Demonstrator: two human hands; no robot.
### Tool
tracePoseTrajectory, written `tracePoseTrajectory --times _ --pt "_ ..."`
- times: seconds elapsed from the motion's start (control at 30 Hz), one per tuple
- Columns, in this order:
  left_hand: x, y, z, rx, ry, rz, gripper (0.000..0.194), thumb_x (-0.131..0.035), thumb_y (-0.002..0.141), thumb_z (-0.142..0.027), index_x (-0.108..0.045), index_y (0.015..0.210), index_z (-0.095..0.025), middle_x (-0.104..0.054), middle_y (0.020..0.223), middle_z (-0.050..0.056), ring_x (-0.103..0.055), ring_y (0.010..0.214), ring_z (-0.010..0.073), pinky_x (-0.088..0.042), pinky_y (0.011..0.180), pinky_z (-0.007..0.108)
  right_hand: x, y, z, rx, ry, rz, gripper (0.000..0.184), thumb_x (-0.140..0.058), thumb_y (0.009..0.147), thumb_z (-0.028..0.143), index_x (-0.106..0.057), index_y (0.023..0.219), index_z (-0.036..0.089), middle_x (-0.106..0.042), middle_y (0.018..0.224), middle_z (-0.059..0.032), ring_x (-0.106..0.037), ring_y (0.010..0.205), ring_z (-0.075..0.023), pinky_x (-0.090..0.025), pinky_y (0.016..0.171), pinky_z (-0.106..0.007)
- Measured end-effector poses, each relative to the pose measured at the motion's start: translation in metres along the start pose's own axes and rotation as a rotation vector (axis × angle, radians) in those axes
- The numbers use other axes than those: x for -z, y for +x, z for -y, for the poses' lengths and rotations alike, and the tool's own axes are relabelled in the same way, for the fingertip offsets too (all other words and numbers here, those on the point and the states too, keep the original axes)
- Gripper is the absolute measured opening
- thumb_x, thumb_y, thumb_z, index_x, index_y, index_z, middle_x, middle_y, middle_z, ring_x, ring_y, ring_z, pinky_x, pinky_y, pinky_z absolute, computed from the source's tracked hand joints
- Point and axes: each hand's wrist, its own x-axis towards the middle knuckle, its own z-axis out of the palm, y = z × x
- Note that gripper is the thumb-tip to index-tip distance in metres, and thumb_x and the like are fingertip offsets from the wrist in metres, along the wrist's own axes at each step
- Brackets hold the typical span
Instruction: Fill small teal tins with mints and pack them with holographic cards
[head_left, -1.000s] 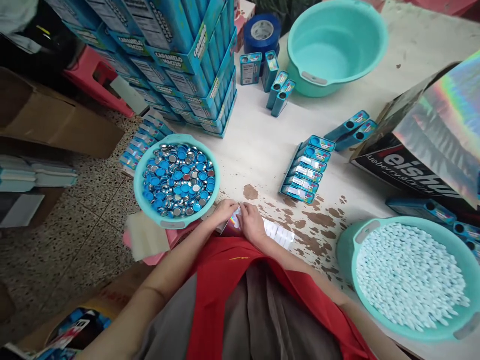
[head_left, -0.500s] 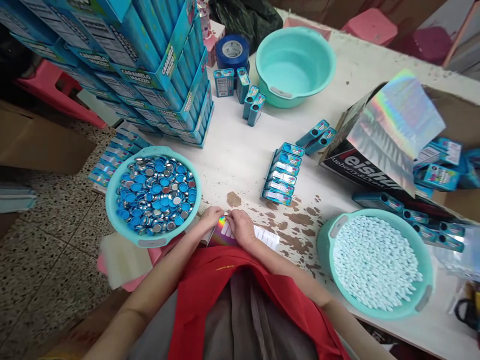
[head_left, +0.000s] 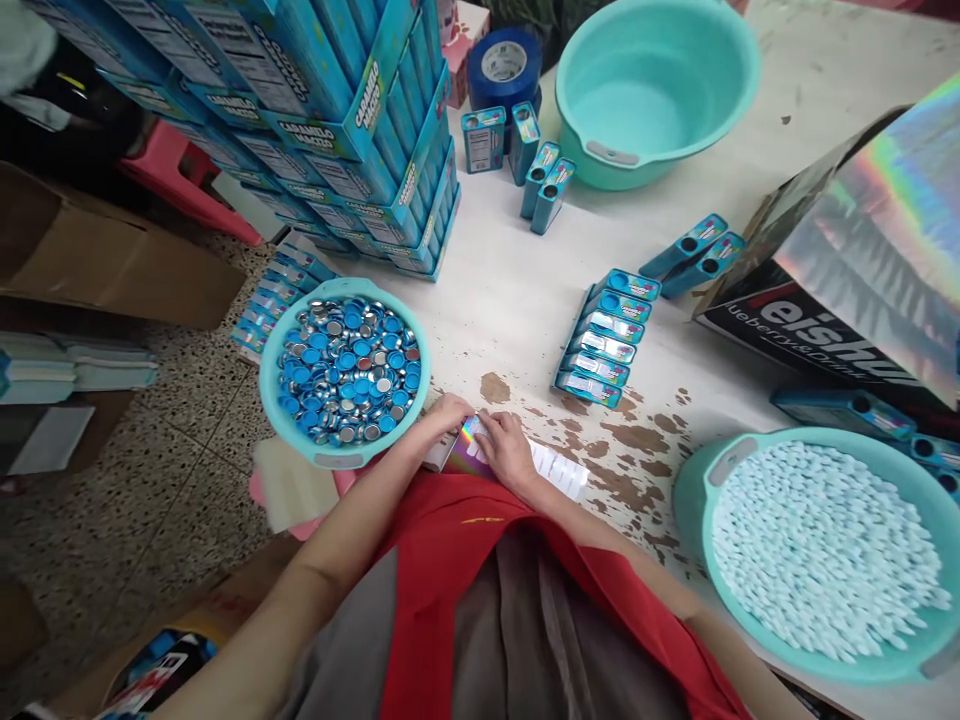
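Caps basin point(head_left: 337, 461) flanks left hand point(head_left: 448, 413); tins point(head_left: 609, 327) stand beyond

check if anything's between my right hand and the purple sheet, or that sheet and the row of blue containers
Nothing visible: the right hand is on the purple sheet, and past that hand only stained tabletop leads to the blue containers.

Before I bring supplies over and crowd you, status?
Left hand and right hand together at shiny rainbow-tinted sheet. Round turquoise tub of metal caps close beside left hand.
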Motion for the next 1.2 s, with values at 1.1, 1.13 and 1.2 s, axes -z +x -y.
tracePoseTrajectory --times 1.1,1.13,1.2 --pt "-0.001 -0.033 -0.002 -0.517 0.027 -0.189 0.031 -0.040 0.088 -0.035 -0.064 0.097 -0.017 -0.064 0.109 0.008 -0.053 0.107 0.0184 -0.041 0.091 0.028 0.040 0.003 0.014 -0.291 0.528 -0.119 0.015 -0.038 0.089 0.033 -0.043 0.079 0.023 -0.058 0.072 -0.0008 -0.059 0.066 -0.0163 -0.048 0.065 -0.031" --pt "-0.001 -0.038 -0.003 -0.589 -0.018 -0.113 0.033 -0.043 0.087 -0.038 -0.062 0.104 -0.018 -0.062 0.115 0.008 -0.052 0.110 0.0183 -0.040 0.093 0.028 0.046 0.005 0.015 -0.307 0.579 -0.136 0.016 -0.039 0.089 0.035 -0.043 0.079 0.023 -0.059 0.073 -0.0011 -0.060 0.065 -0.0164 -0.049 0.065 -0.031" --pt "-0.003 -0.043 -0.006 -0.602 -0.096 0.086 0.034 -0.050 0.084 -0.041 -0.062 0.104 -0.017 -0.065 0.108 0.007 -0.057 0.100 0.0171 -0.043 0.087 0.028 0.057 0.010 0.017 -0.330 0.648 -0.169 0.018 -0.042 0.088 0.039 -0.044 0.078 0.023 -0.060 0.071 -0.0010 -0.060 0.063 -0.0166 -0.049 0.063 -0.031"
